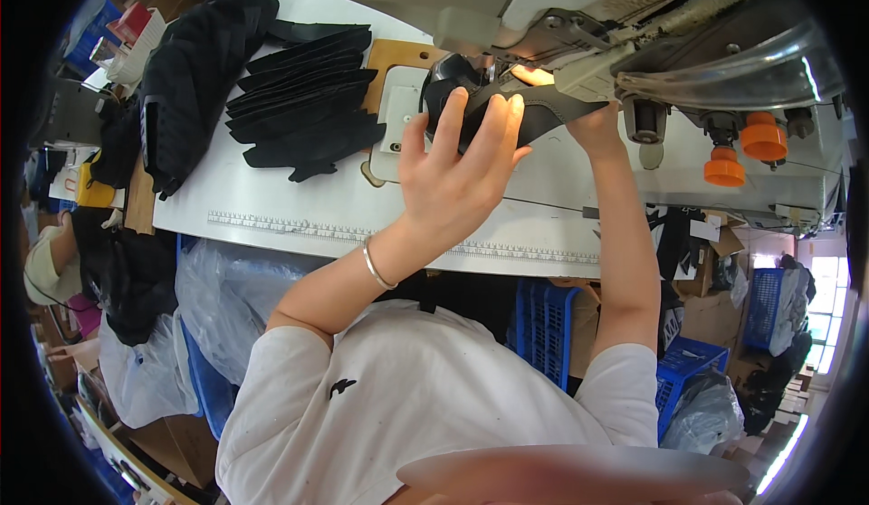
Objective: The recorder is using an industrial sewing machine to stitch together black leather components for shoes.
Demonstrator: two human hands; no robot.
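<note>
A black stitched piece (549, 107), shaped like a shoe upper, is under the sewing machine head (475, 7), where a small light shines. My left hand (457, 157) lies over its left part with the fingers spread and outstretched, pressing on it. At its right end my right hand (596, 128) grips the piece. Most of the right fingers are hidden behind it; lit fingertips show near the needle area. To the left, a row of overlapping black cut pieces (308, 98) lies on the white table (299, 202).
A dark bundled garment or cloth (204, 80) lies at the table's left. A ruler strip (380, 236) runs along the front edge. Orange knobs (763, 137) hang at the machine's right. Blue crates (546, 324) and clear plastic bags (231, 297) stand below; another person's arm (63, 247) shows far left.
</note>
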